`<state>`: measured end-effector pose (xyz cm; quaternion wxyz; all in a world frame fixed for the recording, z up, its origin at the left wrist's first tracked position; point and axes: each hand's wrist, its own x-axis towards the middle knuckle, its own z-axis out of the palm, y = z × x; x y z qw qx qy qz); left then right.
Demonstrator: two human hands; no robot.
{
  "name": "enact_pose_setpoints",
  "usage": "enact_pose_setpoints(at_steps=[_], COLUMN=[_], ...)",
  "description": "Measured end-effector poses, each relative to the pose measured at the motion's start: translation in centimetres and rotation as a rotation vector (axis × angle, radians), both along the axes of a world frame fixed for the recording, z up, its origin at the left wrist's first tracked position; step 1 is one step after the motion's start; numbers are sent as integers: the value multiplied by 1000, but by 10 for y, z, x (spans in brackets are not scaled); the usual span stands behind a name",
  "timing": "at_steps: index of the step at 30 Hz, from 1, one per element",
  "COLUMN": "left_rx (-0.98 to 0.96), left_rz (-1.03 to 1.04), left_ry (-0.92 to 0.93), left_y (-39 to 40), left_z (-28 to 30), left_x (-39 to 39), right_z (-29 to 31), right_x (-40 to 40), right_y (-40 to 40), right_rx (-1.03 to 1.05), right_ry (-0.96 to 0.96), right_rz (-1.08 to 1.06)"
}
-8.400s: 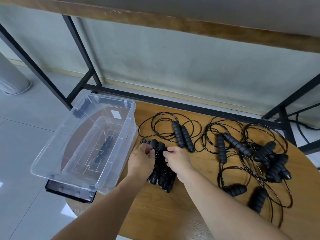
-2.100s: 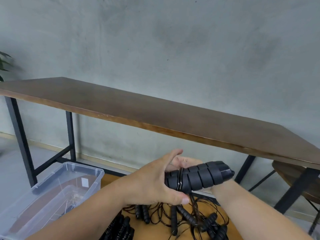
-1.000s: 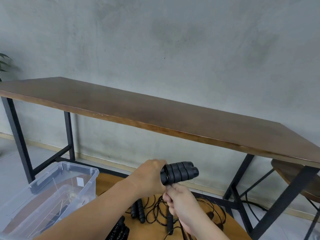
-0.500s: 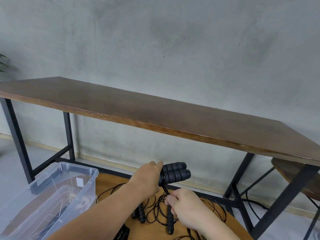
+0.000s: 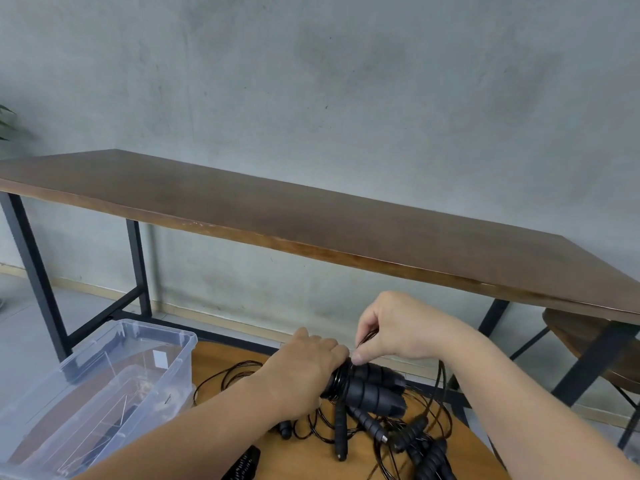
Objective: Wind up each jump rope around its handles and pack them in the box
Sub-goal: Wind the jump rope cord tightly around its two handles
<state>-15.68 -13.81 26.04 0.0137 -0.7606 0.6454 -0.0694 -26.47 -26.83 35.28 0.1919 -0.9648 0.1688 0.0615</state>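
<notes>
Your single head-worn camera looks forward and slightly down from close above your hands, facing a grey wall across a long wooden desk, the low round table cropped at bottom.

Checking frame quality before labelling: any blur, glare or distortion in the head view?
Head view: soft, even light, no hard shadows; faint glare on the clear box; slight softness on both hands, left hand and right hand; wide-angle bend in the long table edge; rope handles readable.
</notes>
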Motion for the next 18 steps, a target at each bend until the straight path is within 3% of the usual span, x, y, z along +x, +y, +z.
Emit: enact_pose_setpoints(at_steps=[7, 12, 16, 18], left_rx=[-152, -196, -226, -244], left_rz=[-39, -66, -77, -67], left_ry=[226, 391, 542, 607], left_y=[11, 17, 20, 19], left_z=[16, 27, 37, 39], left_x=[-5, -11, -17, -19], right_z=[-11, -30, -43, -60], right_x=[5, 2, -6, -2], right_y=[-30, -43, -49, -51], right_rx=[284, 602, 1007, 1076], right_ry=[-105, -117, -114, -160], right_rz=[5, -19, 22, 24])
